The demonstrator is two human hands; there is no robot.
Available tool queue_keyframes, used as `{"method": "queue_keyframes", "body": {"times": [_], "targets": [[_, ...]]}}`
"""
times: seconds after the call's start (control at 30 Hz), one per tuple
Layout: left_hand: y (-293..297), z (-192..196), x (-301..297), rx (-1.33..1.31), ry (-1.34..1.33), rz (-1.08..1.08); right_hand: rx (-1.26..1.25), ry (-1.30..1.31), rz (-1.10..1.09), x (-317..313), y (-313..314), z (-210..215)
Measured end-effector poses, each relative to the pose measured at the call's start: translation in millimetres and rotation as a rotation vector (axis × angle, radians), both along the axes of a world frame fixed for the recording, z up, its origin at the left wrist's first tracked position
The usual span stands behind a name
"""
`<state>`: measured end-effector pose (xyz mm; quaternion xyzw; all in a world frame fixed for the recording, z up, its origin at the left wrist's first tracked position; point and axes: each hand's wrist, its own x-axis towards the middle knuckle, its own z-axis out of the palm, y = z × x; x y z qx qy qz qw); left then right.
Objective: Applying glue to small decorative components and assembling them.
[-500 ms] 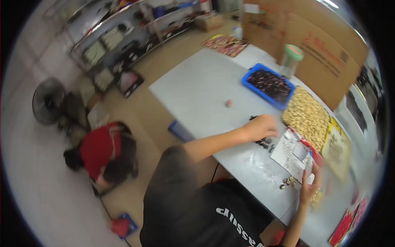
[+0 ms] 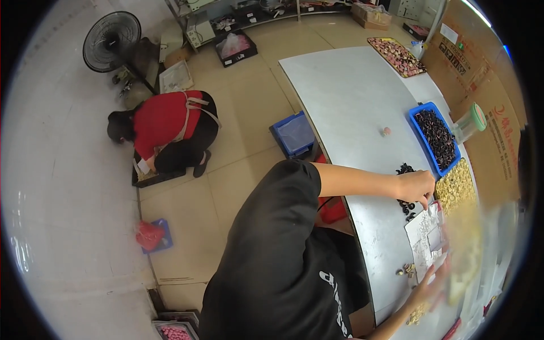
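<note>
My left hand (image 2: 418, 187) is closed, its fingertips bent down at the upper end of a white sheet (image 2: 420, 229) strewn with tiny pieces. Whatever they pinch is hidden. Small black ring-like pieces (image 2: 406, 169) lie in a loose row beside and under that wrist. At the sheet's lower end is my right hand (image 2: 424, 288), blurred, its fingers closed around something whitish that I cannot make out. A few small gold-and-dark pieces (image 2: 406, 270) lie left of it. Pale yellowish pieces (image 2: 417, 314) are heaped near the right wrist.
Beyond my left hand stand a blue tray (image 2: 415, 122) of dark pieces, a bed of pale gold pieces (image 2: 455, 187) and a green-lidded jar (image 2: 471, 123). Cardboard (image 2: 501, 130) walls the right side. A person in red (image 2: 164, 122) bends over a floor box at left.
The view has swung, so the table sits further right. My left hand has come closer to the white sheet's upper end. My right hand stays by its lower end.
</note>
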<state>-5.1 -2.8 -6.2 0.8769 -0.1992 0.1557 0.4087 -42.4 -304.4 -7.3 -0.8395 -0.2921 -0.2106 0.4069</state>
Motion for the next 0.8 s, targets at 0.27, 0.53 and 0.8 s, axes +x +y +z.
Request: {"method": "queue_keyframes", "body": {"times": [0.27, 0.53, 0.8], "targets": [[-1, -6, 1, -0.198, -0.146, 0.017, 0.105, 0.162, -0.087, 5, -14, -14], [-14, -4, 0, -0.350, -0.133, -0.002, 0.116, 0.215, -0.118, 10, -23, -22], [-41, 7, 10, -0.638, -0.149, -0.020, 0.282, 0.352, -0.124, 17, -37, -24]]}}
